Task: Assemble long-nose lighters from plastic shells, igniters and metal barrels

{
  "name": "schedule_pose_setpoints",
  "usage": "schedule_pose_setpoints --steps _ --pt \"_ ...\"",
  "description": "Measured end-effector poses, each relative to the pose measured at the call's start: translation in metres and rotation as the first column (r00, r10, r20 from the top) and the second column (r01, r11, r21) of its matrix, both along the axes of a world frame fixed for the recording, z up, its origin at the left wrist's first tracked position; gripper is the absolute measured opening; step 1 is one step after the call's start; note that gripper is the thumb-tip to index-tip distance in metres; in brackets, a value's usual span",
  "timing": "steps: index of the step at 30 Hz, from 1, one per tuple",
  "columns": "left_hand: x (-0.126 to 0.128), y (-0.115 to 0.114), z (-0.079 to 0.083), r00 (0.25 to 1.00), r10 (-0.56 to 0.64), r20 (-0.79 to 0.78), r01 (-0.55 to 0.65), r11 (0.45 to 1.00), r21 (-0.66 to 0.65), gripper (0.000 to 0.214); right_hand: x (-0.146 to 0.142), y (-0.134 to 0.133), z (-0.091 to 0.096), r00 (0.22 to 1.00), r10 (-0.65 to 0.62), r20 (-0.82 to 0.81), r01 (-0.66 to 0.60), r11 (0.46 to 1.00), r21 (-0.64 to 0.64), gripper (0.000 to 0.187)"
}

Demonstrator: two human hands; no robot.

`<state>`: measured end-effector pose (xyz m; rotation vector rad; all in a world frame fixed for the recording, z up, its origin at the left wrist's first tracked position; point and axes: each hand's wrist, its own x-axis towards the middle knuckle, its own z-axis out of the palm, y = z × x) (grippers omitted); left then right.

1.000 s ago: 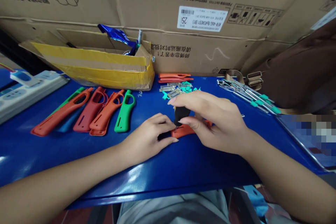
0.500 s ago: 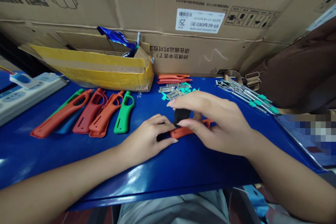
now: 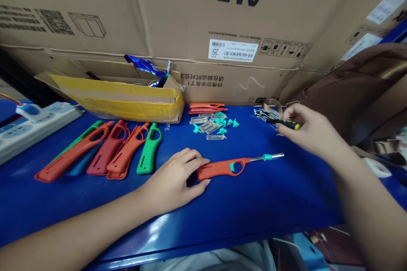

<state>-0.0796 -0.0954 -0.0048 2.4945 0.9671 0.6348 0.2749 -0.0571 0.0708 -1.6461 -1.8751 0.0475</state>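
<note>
An orange long-nosed gas lighter (image 3: 219, 169) lies flat on the blue table, its metal tube with a green collar pointing right. My left hand (image 3: 181, 178) grips the butt of its handle between thumb and fingers. A green trigger shows in the lighter's loop. Off to the right, my right hand (image 3: 310, 129) holds a screwdriver (image 3: 282, 123) with a black handle and yellow end, pinched near the metal tubes (image 3: 266, 114) at the back. The screwdriver's tip cannot be made out.
Several coloured lighter shells (image 3: 124, 150) lie at the left. Behind the lighter are clear fuel tanks (image 3: 210, 127), green bits (image 3: 233, 123) and orange half-shells (image 3: 206, 108). A yellow-taped carton (image 3: 121, 108) and a power strip (image 3: 60, 114) stand farther left. A large cardboard box (image 3: 178, 21) walls the back.
My right hand has moved from above the lighter to the back right, carrying the screwdriver, now lying level. The whole lighter is uncovered. My left hand stays at its handle; the view has tilted up.
</note>
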Motion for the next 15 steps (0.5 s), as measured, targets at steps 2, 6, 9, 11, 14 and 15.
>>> schedule_pose_setpoints --steps 2,6,9,11,14,15 --pt "0.000 0.001 -0.002 1.000 0.003 -0.014 -0.003 1.000 0.011 0.038 0.016 -0.002 -0.014 0.988 -0.081 0.129 0.093 0.992 -0.088 0.017" --pt "0.000 0.005 -0.003 0.999 0.010 -0.037 -0.009 1.000 0.017 0.029 0.033 -0.007 -0.037 0.971 -0.059 0.230 0.116 0.962 -0.245 0.019" --pt "0.001 0.006 0.000 0.997 0.017 -0.075 -0.016 1.000 0.011 0.026 0.040 -0.009 -0.048 0.962 -0.070 0.262 0.149 0.944 -0.294 0.026" --pt "0.001 0.007 0.002 0.995 0.022 -0.095 -0.021 1.000 0.011 0.026 0.043 -0.009 -0.051 0.950 -0.087 0.299 0.184 0.932 -0.313 0.027" --pt "0.000 0.010 0.005 0.993 0.031 -0.110 -0.029 0.999 0.019 0.026 0.047 -0.005 -0.048 0.919 -0.130 0.372 0.257 0.913 -0.317 0.029" --pt "-0.001 0.010 0.006 0.993 0.035 -0.113 -0.033 0.999 0.023 0.026 0.047 -0.004 -0.046 0.906 -0.149 0.396 0.285 0.906 -0.312 0.030"
